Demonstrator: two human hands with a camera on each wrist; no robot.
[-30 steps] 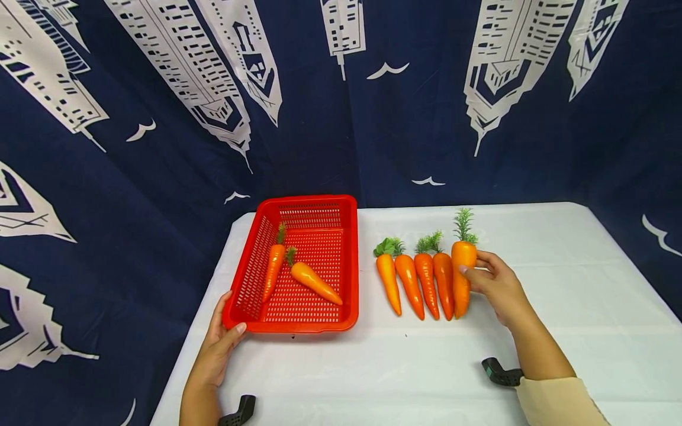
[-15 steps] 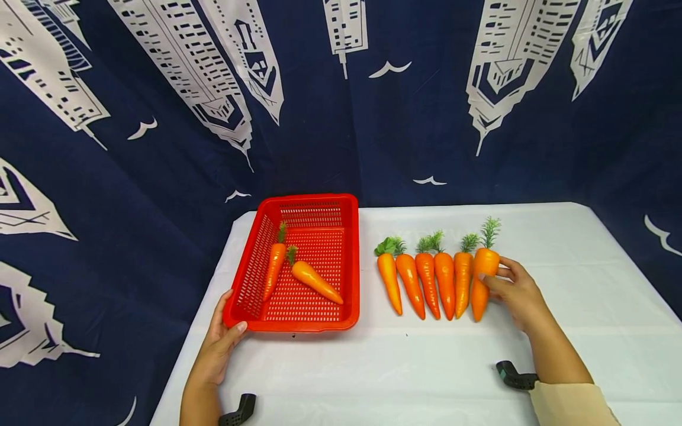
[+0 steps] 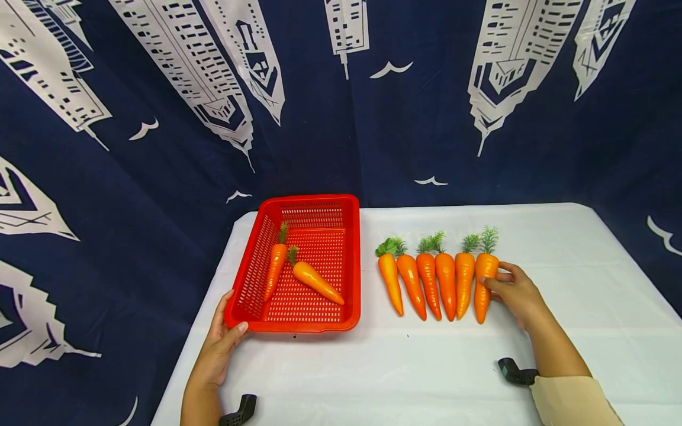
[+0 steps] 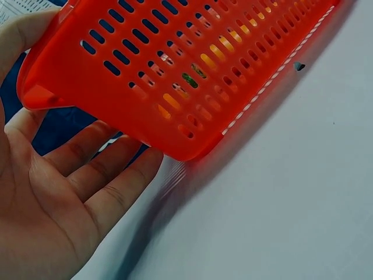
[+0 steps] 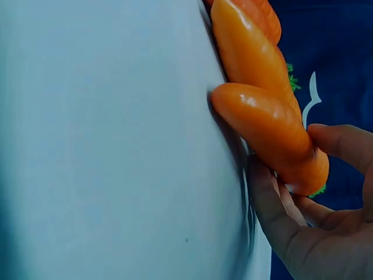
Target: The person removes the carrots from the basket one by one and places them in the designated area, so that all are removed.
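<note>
My right hand pinches the rightmost orange carrot, thumb on top and fingers along its right side. In the right wrist view this carrot lies low against the white table, beside another carrot. Several carrots with green tops form a row to its left, one of them a slim yellow-orange carrot. With my left hand I hold the near left corner of a red slotted basket, thumb on the rim. Inside the basket lie two carrots, one upright in view, one slanting.
A white cloth covers the table. Behind it hangs a dark blue curtain with white building and bird prints. Black wrist cameras sit by the left wrist and the right wrist.
My right hand has moved right and set the carrot lower, at the row's right end. Another carrot, earlier mostly hidden behind it, now shows to its left. My left hand and the basket stay put.
</note>
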